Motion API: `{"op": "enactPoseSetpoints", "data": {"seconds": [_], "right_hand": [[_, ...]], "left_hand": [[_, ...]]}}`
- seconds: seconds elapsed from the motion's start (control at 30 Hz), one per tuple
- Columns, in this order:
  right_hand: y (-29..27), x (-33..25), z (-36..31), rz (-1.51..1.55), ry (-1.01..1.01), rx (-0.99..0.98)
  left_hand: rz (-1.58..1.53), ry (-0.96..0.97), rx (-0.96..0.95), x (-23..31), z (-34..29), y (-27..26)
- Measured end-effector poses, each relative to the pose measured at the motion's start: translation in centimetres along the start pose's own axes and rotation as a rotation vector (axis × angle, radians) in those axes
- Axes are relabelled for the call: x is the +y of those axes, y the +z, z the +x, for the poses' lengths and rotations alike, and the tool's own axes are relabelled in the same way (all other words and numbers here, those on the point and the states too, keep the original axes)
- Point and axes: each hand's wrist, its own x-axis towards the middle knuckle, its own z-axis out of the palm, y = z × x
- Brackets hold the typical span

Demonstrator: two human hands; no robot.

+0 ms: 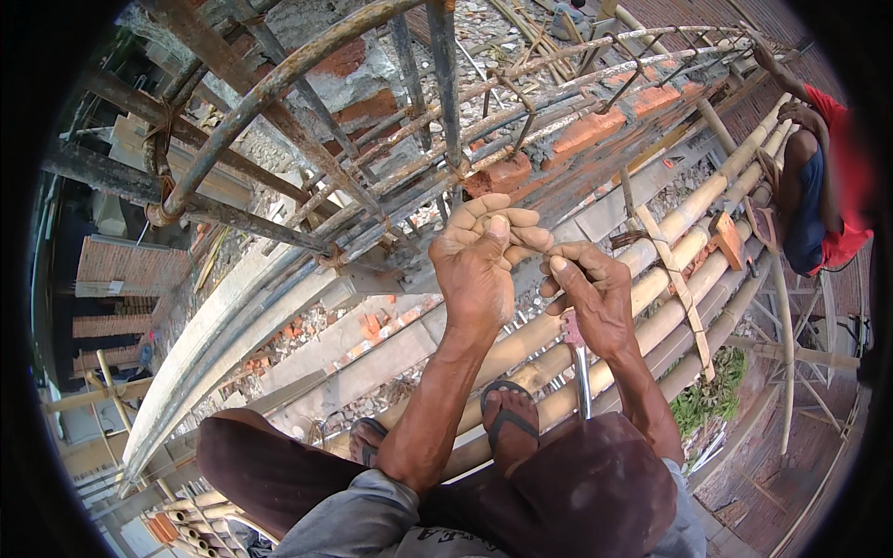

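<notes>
My left hand (476,260) is raised in front of me, its thumb and fingers pinched together. Close to its right, my right hand (595,288) is closed too, thumb against the curled index finger. What looks like a thin wire (542,249) runs between the fingertips; most of it is hidden by the fingers. Just beyond my hands stand steel reinforcing bars (448,102), tied with rusty wire to long curved bars (595,65). Under my right hand, a tool with a shiny metal shaft (583,377) and a reddish end rests by my sandalled foot (512,423).
Bamboo poles (693,246) form the platform under my feet. A curved brick wall (595,130) runs away to the right. Another person in a red shirt (842,177) sits at the far right, near a loose brick (726,240). Rubble (372,325) lies below, and bent bars (270,88) jut out at left.
</notes>
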Motion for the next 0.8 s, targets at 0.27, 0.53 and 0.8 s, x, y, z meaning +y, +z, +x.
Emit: {"op": "enactPoseSetpoints", "data": {"seconds": [0.27, 0.53, 0.8], "right_hand": [[-1.6, -0.8, 0.0, 0.106, 0.187, -0.132], [-1.2, -1.4, 0.7, -0.212, -0.175, 0.031], [0.6, -2.6, 3.8, -0.199, -0.354, 0.176]], "left_hand": [[-0.014, 0.017, -0.148, 0.0, 0.7, -1.6], [-0.011, 0.018, -0.079, 0.1, 0.3, -0.5], [0.184, 0.237, 0.399, -0.3, 0.5, -1.8]]}}
